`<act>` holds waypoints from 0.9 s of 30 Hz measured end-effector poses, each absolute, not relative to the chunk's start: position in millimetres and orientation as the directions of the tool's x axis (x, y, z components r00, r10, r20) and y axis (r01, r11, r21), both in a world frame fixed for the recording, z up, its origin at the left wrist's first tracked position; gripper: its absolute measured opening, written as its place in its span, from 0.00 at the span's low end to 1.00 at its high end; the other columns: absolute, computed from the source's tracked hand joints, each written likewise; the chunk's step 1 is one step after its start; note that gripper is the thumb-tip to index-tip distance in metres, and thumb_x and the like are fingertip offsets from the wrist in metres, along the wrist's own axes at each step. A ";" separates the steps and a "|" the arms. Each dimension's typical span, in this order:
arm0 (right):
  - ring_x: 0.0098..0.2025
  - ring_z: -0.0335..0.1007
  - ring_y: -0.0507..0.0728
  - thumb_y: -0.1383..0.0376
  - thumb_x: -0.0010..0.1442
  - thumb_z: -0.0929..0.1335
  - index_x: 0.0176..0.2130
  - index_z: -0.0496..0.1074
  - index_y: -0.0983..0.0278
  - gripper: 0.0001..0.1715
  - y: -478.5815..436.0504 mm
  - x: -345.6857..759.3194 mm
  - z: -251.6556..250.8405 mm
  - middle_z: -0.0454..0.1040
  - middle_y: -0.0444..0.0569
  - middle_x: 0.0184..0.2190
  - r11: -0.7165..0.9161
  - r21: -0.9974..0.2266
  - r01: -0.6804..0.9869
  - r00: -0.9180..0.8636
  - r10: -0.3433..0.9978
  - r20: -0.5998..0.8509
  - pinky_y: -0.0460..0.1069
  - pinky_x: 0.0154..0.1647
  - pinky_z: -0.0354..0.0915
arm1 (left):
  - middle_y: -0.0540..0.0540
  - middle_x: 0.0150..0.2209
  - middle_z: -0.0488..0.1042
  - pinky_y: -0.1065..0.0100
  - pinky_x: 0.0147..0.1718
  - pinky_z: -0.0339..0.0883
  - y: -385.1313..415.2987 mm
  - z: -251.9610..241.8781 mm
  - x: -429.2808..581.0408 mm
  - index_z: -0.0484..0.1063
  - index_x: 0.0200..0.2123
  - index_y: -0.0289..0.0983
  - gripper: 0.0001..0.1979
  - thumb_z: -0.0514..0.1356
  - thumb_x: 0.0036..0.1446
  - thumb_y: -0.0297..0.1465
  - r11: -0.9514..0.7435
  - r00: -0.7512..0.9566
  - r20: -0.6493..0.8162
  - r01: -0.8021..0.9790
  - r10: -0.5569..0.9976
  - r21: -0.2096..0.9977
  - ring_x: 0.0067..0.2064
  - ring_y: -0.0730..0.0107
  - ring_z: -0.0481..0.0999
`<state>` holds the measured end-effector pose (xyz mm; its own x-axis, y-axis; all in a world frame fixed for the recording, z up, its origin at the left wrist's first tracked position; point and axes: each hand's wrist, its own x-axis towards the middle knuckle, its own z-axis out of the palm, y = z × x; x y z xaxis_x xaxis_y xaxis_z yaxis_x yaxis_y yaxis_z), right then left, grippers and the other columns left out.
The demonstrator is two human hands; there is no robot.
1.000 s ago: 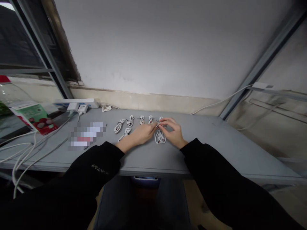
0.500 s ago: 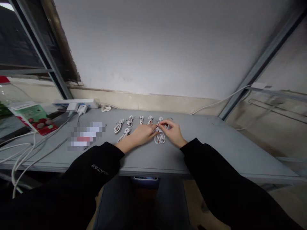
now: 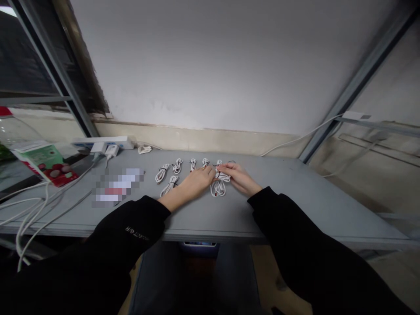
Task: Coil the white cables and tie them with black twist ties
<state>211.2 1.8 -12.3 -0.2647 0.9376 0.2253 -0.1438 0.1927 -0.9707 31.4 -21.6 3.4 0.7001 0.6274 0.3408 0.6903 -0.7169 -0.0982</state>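
Between both hands is a coiled white cable with a dark tie around its middle. My right hand is closed on the coil's right end, thumb and fingers pinching it. Fingers of my left hand are closed at the coil's left end, partly hiding it. Just below the held coil, another white cable bundle lies on the table. Behind the hands rest further tied bundles, among them one cable bundle partly covered by my fingers. To the left lie more tied cables, including one bundle beside my left wrist.
The grey table meets a wall at the back. On the left are a power strip with plugs, loose white cords, a green and red carton and a blurred flat item. Metal posts flank the table.
The held coil has come into fuller view and now points toward my right hand. My right fingers have shifted from the tie to the coil's right end.
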 end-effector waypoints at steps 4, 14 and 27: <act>0.32 0.74 0.55 0.59 0.50 0.75 0.30 0.75 0.66 0.13 2.3 214.1 -10.1 0.77 0.50 0.30 0.065 -0.981 -0.184 -0.420 0.897 0.138 0.53 0.40 0.73 | 0.33 0.44 0.72 0.56 0.43 0.65 -22.1 2.7 31.7 0.67 0.46 0.28 0.15 0.47 0.68 0.33 -0.749 0.715 0.339 0.662 0.612 -0.045 0.43 0.56 0.73; 0.33 0.71 0.52 0.56 0.54 0.72 0.44 0.74 0.60 0.18 5.3 221.5 -7.4 0.78 0.47 0.39 0.335 -0.938 -0.094 -0.201 0.916 0.347 0.47 0.29 0.65 | 0.49 0.26 0.65 0.67 0.33 0.60 -27.0 6.1 29.5 0.62 0.30 0.37 0.14 0.47 0.67 0.35 -0.686 0.587 0.406 0.398 0.701 0.609 0.29 0.71 0.64; 0.38 0.70 0.56 0.54 0.58 0.68 0.33 0.76 0.61 0.13 1.1 210.6 -17.6 0.76 0.48 0.34 0.675 -0.703 0.223 -0.269 0.736 0.621 0.51 0.36 0.63 | 0.53 0.21 0.57 0.70 0.24 0.51 -20.4 3.9 31.6 0.59 0.26 0.37 0.22 0.45 0.66 0.45 -0.406 0.587 0.258 0.134 0.767 0.904 0.22 0.76 0.56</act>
<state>210.6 1.1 -17.6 -0.2686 0.7362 0.6211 0.2234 0.6749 -0.7033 31.6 -20.4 3.9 0.5871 0.7675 0.2575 0.1344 -0.4061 0.9039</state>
